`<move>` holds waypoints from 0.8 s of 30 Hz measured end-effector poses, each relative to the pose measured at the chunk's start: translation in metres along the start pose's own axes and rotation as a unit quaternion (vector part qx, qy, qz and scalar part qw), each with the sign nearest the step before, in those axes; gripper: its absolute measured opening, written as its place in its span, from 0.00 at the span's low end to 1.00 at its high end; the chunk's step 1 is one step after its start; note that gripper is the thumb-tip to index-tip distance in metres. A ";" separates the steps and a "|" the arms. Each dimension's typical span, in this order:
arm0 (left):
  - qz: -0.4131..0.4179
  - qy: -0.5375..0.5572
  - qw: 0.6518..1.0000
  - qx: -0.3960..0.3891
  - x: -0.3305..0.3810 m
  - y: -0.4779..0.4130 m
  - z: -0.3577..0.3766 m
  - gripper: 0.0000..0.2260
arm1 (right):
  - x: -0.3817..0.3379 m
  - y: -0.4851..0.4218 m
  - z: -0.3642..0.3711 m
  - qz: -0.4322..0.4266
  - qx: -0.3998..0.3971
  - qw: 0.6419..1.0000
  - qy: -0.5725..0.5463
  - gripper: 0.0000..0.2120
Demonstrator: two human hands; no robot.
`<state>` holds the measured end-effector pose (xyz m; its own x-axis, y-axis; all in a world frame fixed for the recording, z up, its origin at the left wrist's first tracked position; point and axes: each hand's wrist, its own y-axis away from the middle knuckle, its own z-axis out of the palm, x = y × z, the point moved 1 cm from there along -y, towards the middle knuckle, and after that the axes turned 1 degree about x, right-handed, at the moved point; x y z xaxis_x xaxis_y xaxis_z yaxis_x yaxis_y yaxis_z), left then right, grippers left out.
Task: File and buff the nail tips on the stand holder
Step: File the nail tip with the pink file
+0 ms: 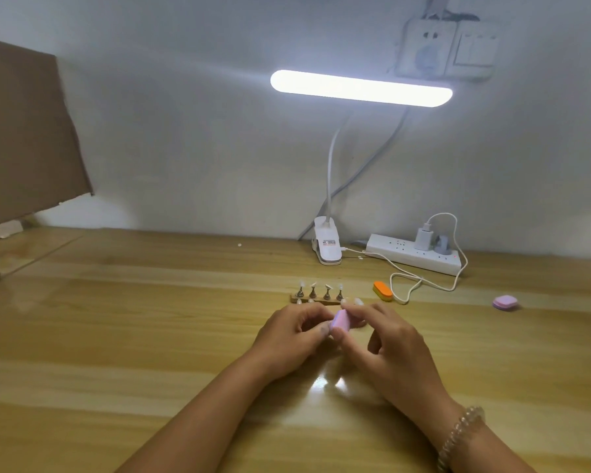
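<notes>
While four nail tips [328, 287] sit raised on metal pegs along the stand holder [316, 299], angled up so their edges can be reached, the work itself goes on just in front of that holder. There the right hand [389, 343] pinches a pink buffer block [340, 320] between thumb and forefinger, a light grip that probably suits short buffing strokes. The left hand [292, 339] meets the block from the other side with its fingers curled in. It may be steadying a tip against the block, but whether it pinches anything cannot be told. Both hands hover close to the holder, likely so each tip can go back quickly. An orange buffer block [382, 291] lies just right of the holder, within easy reach for a coarser pass. A second pink block [505, 302] rests well off to the holder's right. Behind the holder stands a clip lamp [327, 245], its lit bar overhanging the wooden table [151, 319], and a power strip [413, 254] lies behind and to the holder's right.
</notes>
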<state>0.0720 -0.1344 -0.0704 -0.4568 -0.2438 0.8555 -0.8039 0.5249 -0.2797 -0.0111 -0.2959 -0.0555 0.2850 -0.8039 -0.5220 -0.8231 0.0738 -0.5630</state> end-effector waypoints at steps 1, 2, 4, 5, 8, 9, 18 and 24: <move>-0.001 0.002 1.000 0.003 0.000 0.000 0.000 0.07 | -0.002 0.000 0.000 -0.003 -0.004 1.000 -0.005 0.21; -0.002 -0.001 1.000 0.003 0.000 0.000 0.000 0.07 | -0.001 -0.001 -0.001 0.005 0.003 1.000 -0.007 0.20; -0.001 -0.012 1.000 -0.004 0.000 0.000 0.000 0.06 | 0.003 -0.004 -0.002 0.032 0.031 0.999 0.002 0.18; 0.001 -0.014 1.000 -0.004 0.001 0.000 0.000 0.06 | 0.004 -0.004 -0.003 0.033 0.032 0.999 0.010 0.17; 0.003 -0.015 1.000 0.004 0.001 0.000 -0.001 0.07 | -0.002 0.000 0.000 -0.005 -0.002 1.000 0.011 0.18; 0.001 -0.016 1.000 0.005 0.001 0.000 -0.001 0.07 | -0.002 0.000 0.000 -0.001 -0.001 1.000 0.005 0.17; -0.005 -0.017 1.000 0.004 0.003 0.001 -0.001 0.08 | -0.002 -0.001 -0.002 0.008 0.013 1.000 0.020 0.16; -0.002 -0.013 1.000 0.003 0.003 0.001 -0.001 0.08 | -0.004 0.001 0.000 -0.014 -0.001 0.999 0.032 0.18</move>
<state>0.0702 -0.1334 -0.0675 -0.4634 -0.2675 0.8448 -0.8080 0.5189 -0.2790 -0.0130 -0.2922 -0.0537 0.2765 -0.8413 -0.4645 -0.8167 0.0491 -0.5750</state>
